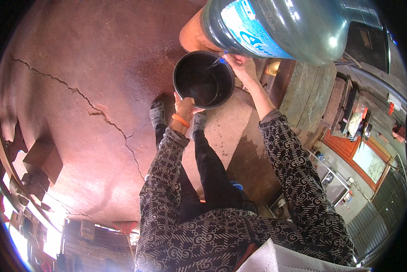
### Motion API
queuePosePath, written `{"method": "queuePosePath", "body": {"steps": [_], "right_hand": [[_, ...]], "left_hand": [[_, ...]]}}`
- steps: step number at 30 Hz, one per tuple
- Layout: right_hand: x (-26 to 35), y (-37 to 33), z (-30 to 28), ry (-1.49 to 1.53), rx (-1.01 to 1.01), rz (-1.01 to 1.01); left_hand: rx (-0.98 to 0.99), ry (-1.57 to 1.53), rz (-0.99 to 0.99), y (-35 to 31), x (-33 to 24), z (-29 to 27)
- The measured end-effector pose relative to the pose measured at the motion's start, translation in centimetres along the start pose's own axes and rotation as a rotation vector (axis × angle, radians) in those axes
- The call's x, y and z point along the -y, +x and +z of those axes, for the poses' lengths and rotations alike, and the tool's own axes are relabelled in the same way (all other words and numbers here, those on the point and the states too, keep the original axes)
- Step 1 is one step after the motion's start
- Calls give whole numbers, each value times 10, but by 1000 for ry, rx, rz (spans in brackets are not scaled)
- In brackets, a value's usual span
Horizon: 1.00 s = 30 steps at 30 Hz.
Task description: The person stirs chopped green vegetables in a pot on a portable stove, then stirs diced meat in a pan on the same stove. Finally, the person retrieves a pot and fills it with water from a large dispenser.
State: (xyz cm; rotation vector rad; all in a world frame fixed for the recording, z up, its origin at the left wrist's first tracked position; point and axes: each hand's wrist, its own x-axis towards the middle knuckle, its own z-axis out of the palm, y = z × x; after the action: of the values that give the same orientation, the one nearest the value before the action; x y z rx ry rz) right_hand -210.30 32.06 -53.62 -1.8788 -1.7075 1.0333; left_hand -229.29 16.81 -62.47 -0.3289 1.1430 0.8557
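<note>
A round dark pot (196, 86) hangs in front of me, over the floor near my feet. My left hand (184, 108) is closed on its near rim, an orange band round the wrist. At the pot's far right edge is a small blue tap (222, 60), and the fingers of my right hand (242, 68) are pinched on it. A thin pale streak, seemingly water, runs from the tap into the pot. Just beyond looms a large bluish clear water jug (298, 34) with a blue and white label, beside an orange-brown base (194, 34).
Wooden boards (305, 90) lie to the right, a small yellow object (272, 68) near them. A long crack (108, 120) crosses the reddish floor on the left. A dark box (42, 161) stands farther left, and a red broom (125, 226) at the lower left.
</note>
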Motion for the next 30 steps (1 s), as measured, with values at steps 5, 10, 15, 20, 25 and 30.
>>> {"method": "queuePosePath", "body": {"steps": [5,10,15,20,25,30], "right_hand": [[-7,2,-1,-4,9,13],[1,4,-3,-62,90,181],[7,3,-5,16,99,157],[-1,1,-1,112,40,45],[0,0,0,159,31,54],[-1,-1,5,141,-14,56]], "left_hand": [[35,25,41,-13,-5,8],[-21,109,76,-17,-5,16],[-1,190,100,-19,-9,21],[-117,341,151,-33,-20,38],[-111,439,194,-30,-24,37],[-73,352,234,-15,-16,24]]}}
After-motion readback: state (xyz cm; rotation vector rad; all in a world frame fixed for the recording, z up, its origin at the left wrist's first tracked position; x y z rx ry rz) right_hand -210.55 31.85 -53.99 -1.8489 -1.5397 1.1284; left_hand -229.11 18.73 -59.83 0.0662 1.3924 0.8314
